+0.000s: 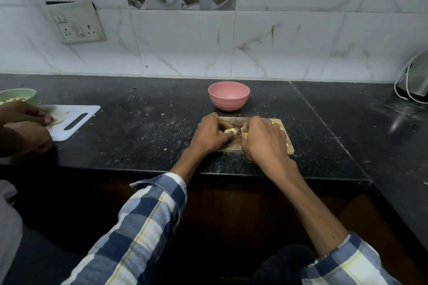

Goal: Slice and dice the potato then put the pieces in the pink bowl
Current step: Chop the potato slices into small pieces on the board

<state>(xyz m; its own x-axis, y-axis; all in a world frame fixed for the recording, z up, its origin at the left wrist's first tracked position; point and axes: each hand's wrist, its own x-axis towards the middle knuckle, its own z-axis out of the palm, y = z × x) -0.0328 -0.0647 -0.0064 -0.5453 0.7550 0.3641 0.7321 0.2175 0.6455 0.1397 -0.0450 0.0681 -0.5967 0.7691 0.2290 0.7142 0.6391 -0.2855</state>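
On the wooden board (254, 148), left hand (212, 133) pinches the potato (230, 131); right hand (262, 140) curls around something hidden, likely a knife. Firm, wet, slippery flesh: hold its sides. Farther off, the pink bowl (228, 96) is empty.

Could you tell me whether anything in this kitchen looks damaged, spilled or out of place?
Yes. The switch plate on the wall hangs crooked, pulled away from the tiles with a dark gap above it. Pale crumbs lie scattered over the black counter around the wooden board. A brownish streak stains one tile.
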